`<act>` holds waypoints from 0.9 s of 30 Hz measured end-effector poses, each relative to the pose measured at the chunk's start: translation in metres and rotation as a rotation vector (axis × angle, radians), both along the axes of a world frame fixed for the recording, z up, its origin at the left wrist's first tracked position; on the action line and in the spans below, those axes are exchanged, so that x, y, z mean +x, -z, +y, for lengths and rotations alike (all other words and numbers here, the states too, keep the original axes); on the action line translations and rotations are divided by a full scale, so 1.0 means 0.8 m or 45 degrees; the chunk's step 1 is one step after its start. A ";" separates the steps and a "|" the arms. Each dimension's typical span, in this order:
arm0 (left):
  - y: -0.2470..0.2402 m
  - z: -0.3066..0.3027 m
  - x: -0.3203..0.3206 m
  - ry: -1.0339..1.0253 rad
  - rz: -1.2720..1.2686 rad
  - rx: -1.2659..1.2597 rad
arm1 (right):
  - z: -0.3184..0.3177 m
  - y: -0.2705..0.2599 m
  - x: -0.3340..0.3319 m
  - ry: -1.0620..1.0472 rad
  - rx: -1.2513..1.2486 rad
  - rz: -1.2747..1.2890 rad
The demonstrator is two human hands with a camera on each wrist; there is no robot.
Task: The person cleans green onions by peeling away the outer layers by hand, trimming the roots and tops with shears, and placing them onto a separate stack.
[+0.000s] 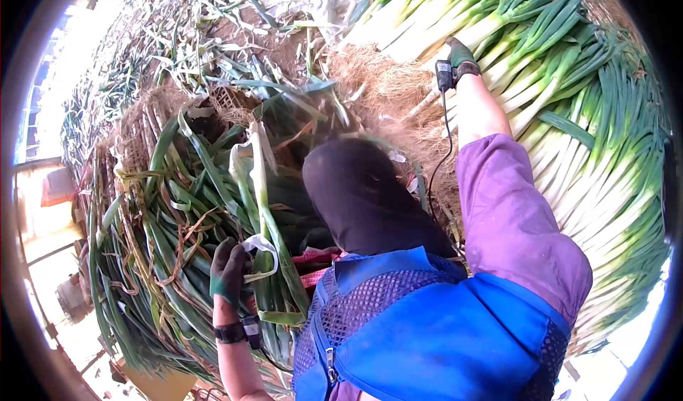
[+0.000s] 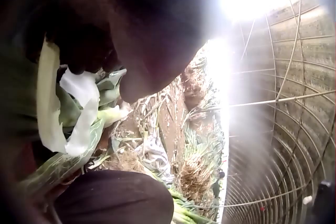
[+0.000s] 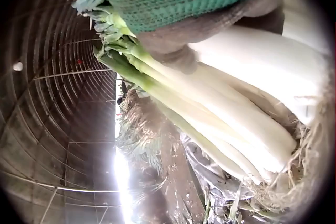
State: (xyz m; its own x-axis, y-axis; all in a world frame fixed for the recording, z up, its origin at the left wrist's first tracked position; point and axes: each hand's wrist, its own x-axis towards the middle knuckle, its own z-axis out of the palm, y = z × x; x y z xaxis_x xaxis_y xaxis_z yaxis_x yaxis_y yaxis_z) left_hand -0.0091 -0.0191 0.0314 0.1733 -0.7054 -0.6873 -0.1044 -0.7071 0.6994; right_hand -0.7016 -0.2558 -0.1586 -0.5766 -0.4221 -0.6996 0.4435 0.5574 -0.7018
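Note:
My left hand (image 1: 229, 269), in a dark and green glove, is at the left beside the seated person's blue vest. Its fingers hold peeled onion leaves (image 1: 262, 244); in the left wrist view a white strip (image 2: 84, 113) of them dangles under the shadowed fingers. My right hand (image 1: 462, 56), gloved the same way, reaches forward onto a broad pile of cleaned green onions (image 1: 569, 138). Close up in the right wrist view, its fingers curl over a thick white onion stalk (image 3: 252, 58), above more white stalks (image 3: 220, 111) with stringy roots (image 3: 299, 171). The palm side is hidden.
Unpeeled green onions (image 1: 163, 223) with dry leaves heap up on the left. Leaf scraps (image 1: 213, 38) litter the soil ahead. A dark-trousered knee (image 1: 370, 194) lies between the two heaps. Cables run from both wrist cameras. Ribbed greenhouse walls (image 2: 294, 119) curve around.

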 end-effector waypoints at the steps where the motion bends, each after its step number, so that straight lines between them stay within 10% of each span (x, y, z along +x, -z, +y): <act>1: 0.011 0.001 -0.006 0.030 -0.077 -0.062 | 0.003 -0.005 0.003 0.056 0.025 -0.034; 5: 0.076 -0.014 -0.010 0.264 -0.257 -0.220 | 0.013 -0.027 0.017 -0.107 0.117 -0.016; 11: 0.062 -0.049 -0.081 0.908 -1.368 0.058 | 0.018 -0.048 0.007 -0.234 0.219 0.021; 19: 0.096 0.003 -0.091 0.857 -1.373 -0.357 | 0.053 -0.093 0.077 -0.575 0.113 0.665; 22: 0.137 -0.011 -0.070 0.921 -1.348 -0.164 | 0.050 -0.100 0.154 -0.883 0.054 0.796; 24: 0.112 -0.021 -0.065 0.871 -1.215 -0.068 | 0.052 -0.090 0.187 -1.563 -0.285 1.061; 27: 0.065 -0.029 -0.050 0.640 -0.843 -0.081 | 0.075 -0.140 0.286 -1.567 -0.847 0.311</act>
